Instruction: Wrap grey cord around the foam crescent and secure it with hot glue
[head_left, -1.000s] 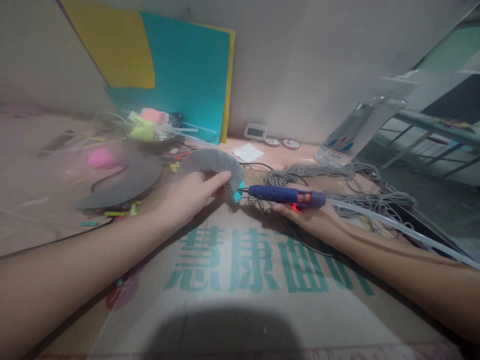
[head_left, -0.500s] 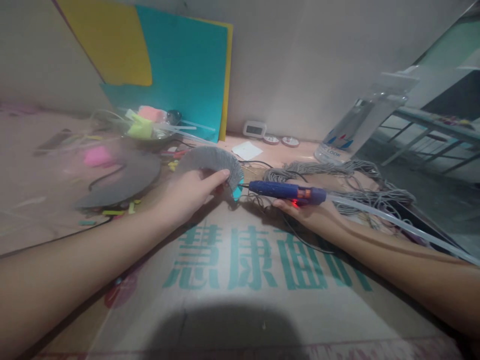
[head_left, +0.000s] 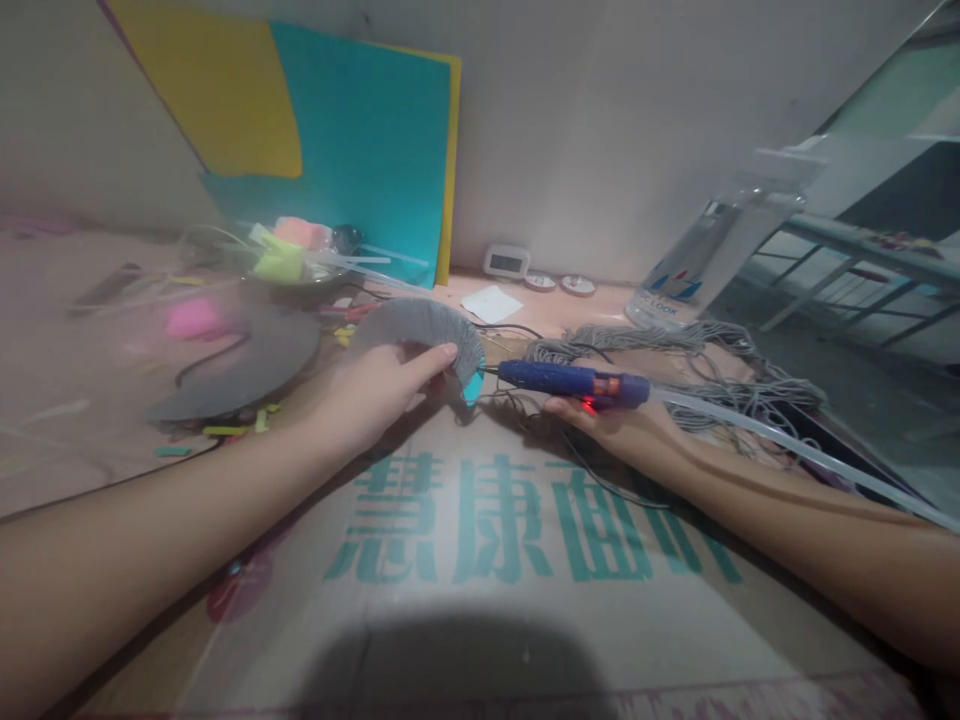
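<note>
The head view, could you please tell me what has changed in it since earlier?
Nothing clearly moved beyond a slight view shift; nothing was taken or let go. The left hand still holds the grey arc, the right hand the glue gun beside it.

Curved gray piece (head_left: 424, 322), teal end, blue glue gun (head_left: 559, 379) alongside

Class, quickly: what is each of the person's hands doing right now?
Left hand: closed, holding the curved grey piece.
Right hand: closed, holding the blue glue gun.
</note>
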